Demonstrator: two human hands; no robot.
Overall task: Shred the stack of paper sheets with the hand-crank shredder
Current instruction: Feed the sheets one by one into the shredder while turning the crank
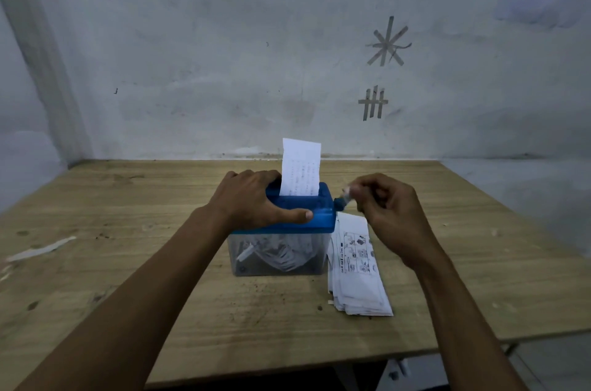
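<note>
Blue plastic tops the hand-crank shredder, which stands on a scuffed wooden counter as a person works it with both bare hands. The left hand grips the shredder's blue lid. Its fingers curl over the lid's far edge and its thumb lies along the near edge. A single printed sheet stands upright in the slot on top of the shredder, its lower end already inside and its upper part rising above the lid. At the shredder's right end, the right hand pinches the crank handle between thumb and curled fingers; the handle itself is blurred. Below the lid, the shredder's clear bin holds a tangle of white shreds. The stack of paper sheets lies flat on the counter just to the right of the shredder, touching or nearly touching the bin. Its top sheet shows small printed diagrams, and the right wrist partly covers its far end. Well to the left of the shredder, a pale scrap of paper lies on the counter. On the grey wall behind and to the right of the shredder are a star-shaped mark and, under it, a tally-like mark.
</note>
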